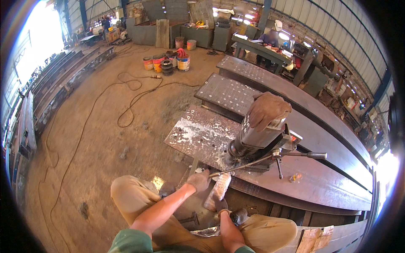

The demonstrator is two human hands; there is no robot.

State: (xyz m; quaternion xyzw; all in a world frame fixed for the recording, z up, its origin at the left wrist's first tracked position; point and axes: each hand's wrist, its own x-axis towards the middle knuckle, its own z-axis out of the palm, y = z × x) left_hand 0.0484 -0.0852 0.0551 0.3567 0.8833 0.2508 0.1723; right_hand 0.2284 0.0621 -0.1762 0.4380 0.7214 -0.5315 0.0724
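My left hand (199, 181), in a glove, is closed around the end of a long metal rod (244, 167). That rod runs to the feed-handle hub of a magnetic drill (253, 137), which stands on a steel beam (202, 135) with a flaking white coating. A brown work glove (270, 110) is draped over the drill's top. Close to my knees, my right hand (220, 204), gloved too, grips a cloudy plastic bottle (218, 190) by its lower part. The bottle leans with its upper end near the rod and the drill's base.
Parallel steel beams (230, 93) with drilled holes lie beyond the drill. A hammer (190, 219) rests between my legs, and a small bottle (296, 177) lies on the beam. A cable (90, 116) snakes over the floor toward paint buckets (183, 63). A person (269, 40) is behind a green table (261, 49).
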